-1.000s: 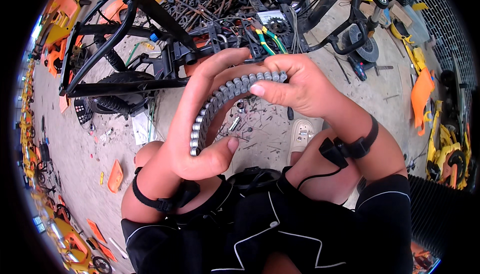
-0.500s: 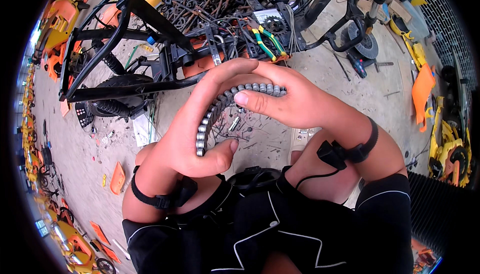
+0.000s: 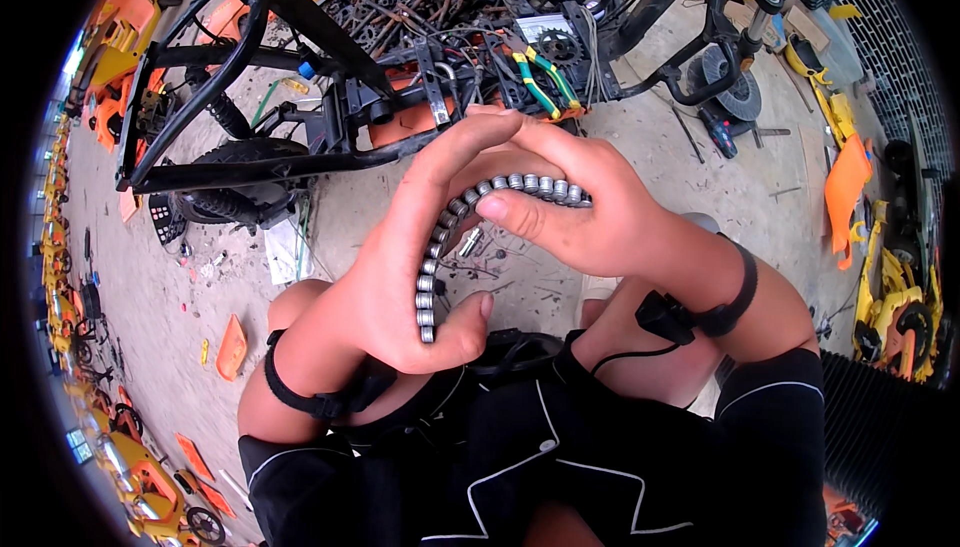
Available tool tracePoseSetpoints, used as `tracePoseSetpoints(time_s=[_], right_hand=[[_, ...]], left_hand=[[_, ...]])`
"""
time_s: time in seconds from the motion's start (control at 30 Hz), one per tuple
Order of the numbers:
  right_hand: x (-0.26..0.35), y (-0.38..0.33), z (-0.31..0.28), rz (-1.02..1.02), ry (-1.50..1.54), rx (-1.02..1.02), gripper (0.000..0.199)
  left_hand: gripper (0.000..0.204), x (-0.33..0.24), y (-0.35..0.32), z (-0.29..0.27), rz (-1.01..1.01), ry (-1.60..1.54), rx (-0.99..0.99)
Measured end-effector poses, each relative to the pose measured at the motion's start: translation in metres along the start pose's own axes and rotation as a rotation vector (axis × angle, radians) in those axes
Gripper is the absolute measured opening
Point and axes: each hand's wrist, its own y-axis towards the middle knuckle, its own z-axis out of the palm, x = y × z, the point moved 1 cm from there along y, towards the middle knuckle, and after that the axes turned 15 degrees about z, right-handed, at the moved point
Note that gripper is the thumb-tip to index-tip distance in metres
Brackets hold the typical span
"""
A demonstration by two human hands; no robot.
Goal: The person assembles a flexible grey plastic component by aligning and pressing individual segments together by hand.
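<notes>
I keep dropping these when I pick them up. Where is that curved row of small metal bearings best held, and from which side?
Probably at both ends, as here: the row of bearings bends in an arc, so the left hand pinches its lower end from the left and the right hand its upper end from the right. The middle would likely sag.

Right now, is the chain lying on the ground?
No, both hands, left and right, hold the chain curved above the ground.

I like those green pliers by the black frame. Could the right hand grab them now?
Probably not right away. The right hand is pinching the curved row of metal bearings that both hands hold. The green-handled pliers lie beyond with nothing blocking them, so it would have to let go first.
</notes>
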Motion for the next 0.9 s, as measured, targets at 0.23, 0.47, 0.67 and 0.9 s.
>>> tracePoseSetpoints(time_s=[0.23, 0.47, 0.67, 0.9], right_hand=[[0.0, -0.003, 0.012, -0.048, 0.054, -0.131, 0.064], [0.01, -0.005, 0.004, -0.057, -0.129, -0.158, 0.033], [0.01, -0.009, 0.005, -0.141, -0.176, -0.25, 0.026], [0.015, -0.012, 0.007, -0.111, -0.246, -0.241, 0.021]], left_hand=[[0.099, 0.008, 0.0, -0.008, 0.166, 0.093, 0.064], [0.094, -0.006, 0.0, -0.011, 0.155, 0.557, 0.147], [0.086, 0.009, -0.002, 0.003, 0.254, 0.233, 0.068], [0.082, 0.009, -0.005, 0.009, 0.24, 0.288, -0.018]])
